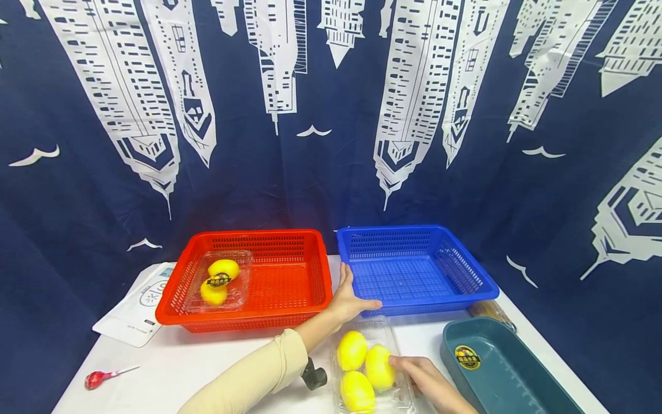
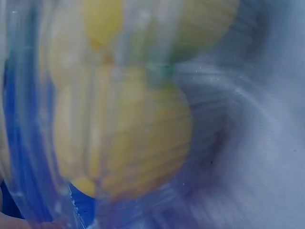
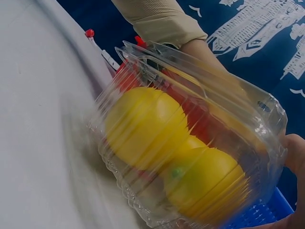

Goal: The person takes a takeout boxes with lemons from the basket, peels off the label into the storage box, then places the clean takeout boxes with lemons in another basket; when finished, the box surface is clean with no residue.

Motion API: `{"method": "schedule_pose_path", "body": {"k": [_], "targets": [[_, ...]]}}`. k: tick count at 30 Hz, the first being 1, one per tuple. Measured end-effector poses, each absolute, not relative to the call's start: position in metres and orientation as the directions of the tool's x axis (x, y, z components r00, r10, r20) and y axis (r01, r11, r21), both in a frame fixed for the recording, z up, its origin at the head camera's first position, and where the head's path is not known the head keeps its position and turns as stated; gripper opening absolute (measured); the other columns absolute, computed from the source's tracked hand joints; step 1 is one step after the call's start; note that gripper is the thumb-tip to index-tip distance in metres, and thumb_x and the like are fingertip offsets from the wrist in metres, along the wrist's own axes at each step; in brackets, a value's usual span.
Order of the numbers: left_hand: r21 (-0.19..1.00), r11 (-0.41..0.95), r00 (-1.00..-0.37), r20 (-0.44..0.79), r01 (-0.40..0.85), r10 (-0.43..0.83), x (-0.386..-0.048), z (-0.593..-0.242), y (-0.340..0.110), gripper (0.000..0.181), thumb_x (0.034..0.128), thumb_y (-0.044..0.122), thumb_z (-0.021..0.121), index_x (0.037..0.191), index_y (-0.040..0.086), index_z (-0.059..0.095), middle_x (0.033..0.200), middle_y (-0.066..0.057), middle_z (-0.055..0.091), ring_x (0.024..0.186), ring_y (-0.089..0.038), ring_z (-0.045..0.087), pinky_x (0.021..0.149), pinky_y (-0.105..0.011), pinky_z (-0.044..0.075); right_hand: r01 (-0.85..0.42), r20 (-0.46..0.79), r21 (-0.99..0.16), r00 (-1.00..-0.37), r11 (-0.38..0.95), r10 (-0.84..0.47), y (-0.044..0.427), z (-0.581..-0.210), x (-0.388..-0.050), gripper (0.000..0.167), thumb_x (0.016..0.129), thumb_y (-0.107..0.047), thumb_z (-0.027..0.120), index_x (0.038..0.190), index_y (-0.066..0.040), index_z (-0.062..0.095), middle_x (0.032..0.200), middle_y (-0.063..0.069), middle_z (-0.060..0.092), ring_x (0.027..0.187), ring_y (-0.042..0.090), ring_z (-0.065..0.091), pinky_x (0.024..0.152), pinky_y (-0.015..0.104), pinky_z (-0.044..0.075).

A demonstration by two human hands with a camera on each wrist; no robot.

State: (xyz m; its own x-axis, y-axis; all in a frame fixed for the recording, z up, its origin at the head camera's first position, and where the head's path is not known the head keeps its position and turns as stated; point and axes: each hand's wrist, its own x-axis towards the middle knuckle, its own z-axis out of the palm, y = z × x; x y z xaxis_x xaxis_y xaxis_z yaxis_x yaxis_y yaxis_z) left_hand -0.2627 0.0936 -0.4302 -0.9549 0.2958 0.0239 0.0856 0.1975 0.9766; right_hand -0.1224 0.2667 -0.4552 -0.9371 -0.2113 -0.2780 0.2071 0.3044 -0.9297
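Observation:
A clear plastic clamshell box [image 1: 380, 326] with three yellow lemons [image 1: 358, 392] inside is in front of me, below the blue basket. My right hand [image 1: 426, 376] grips its right side, thumb uppermost. The right wrist view shows the box [image 3: 275, 112] tilted, with the left sleeve [image 3: 167, 26] beyond it. My left hand [image 1: 351, 296] is at the far end of the box, fingers straight and thumb spread to the right; whether it touches the plastic I cannot tell. The left wrist view is filled by blurred lemons [image 2: 124, 138] behind plastic.
A red basket [image 1: 243, 319] at back left holds another clear box of lemons with a label. The blue basket [image 1: 414, 305] stands back right. A teal tray [image 1: 517, 368] bearing a round sticker [image 1: 468, 357] is at right. A lollipop [image 1: 98, 378] and white pouch [image 1: 137, 307] lie left.

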Motion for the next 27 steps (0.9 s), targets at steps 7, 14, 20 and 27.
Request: {"method": "schedule_pose_path", "body": {"k": [7, 14, 20, 27], "targets": [[0.973, 0.206, -0.957, 0.041, 0.104, 0.287, -0.263, -0.434, 0.095, 0.121, 0.0708, 0.025, 0.087, 0.157, 0.007, 0.005, 0.166, -0.005, -0.007, 0.153, -0.034, 0.007, 0.123, -0.055, 0.016, 0.215, -0.297, -0.912, -0.934, 0.349, -0.199, 0.272, -0.453, -0.12, 0.057, 0.099, -0.038, 0.044, 0.113, 0.015, 0.06, 0.093, 0.003, 0.066, 0.085, 0.015, 0.06, 0.073, 0.03, 0.055], [0.97, 0.199, -0.959, 0.084, 0.141, 0.27, -0.26, -0.437, 0.094, 0.119, 0.0715, 0.025, 0.086, 0.157, 0.005, 0.006, 0.166, -0.008, -0.005, 0.151, -0.038, 0.011, 0.121, -0.057, 0.018, 0.216, -0.308, -0.882, -0.937, 0.418, -0.166, 0.281, -0.441, -0.113, 0.056, 0.098, -0.039, 0.046, 0.11, 0.013, 0.063, 0.096, 0.007, 0.068, 0.088, 0.016, 0.06, 0.076, 0.033, 0.056], [0.965, 0.204, -0.959, 0.108, 0.165, 0.262, -0.262, -0.44, 0.095, 0.118, 0.0719, 0.029, 0.086, 0.156, 0.004, 0.007, 0.166, -0.008, -0.005, 0.151, -0.038, 0.011, 0.121, -0.057, 0.02, 0.199, -0.314, -0.86, -0.932, 0.469, -0.179, 0.292, -0.431, -0.109, 0.05, 0.1, -0.038, 0.045, 0.104, 0.006, 0.067, 0.093, 0.003, 0.065, 0.087, 0.014, 0.057, 0.075, 0.032, 0.053], [0.964, 0.195, -0.961, 0.128, 0.178, 0.246, -0.262, -0.443, 0.096, 0.118, 0.0715, 0.029, 0.086, 0.156, 0.003, 0.008, 0.166, -0.008, -0.002, 0.152, -0.035, 0.011, 0.122, -0.056, 0.018, 0.137, -0.285, -0.823, -0.939, 0.552, -0.191, 0.3, -0.414, -0.103, 0.048, 0.101, -0.036, 0.042, 0.101, 0.003, 0.069, 0.088, 0.001, 0.064, 0.083, 0.01, 0.054, 0.071, 0.026, 0.046]]}}
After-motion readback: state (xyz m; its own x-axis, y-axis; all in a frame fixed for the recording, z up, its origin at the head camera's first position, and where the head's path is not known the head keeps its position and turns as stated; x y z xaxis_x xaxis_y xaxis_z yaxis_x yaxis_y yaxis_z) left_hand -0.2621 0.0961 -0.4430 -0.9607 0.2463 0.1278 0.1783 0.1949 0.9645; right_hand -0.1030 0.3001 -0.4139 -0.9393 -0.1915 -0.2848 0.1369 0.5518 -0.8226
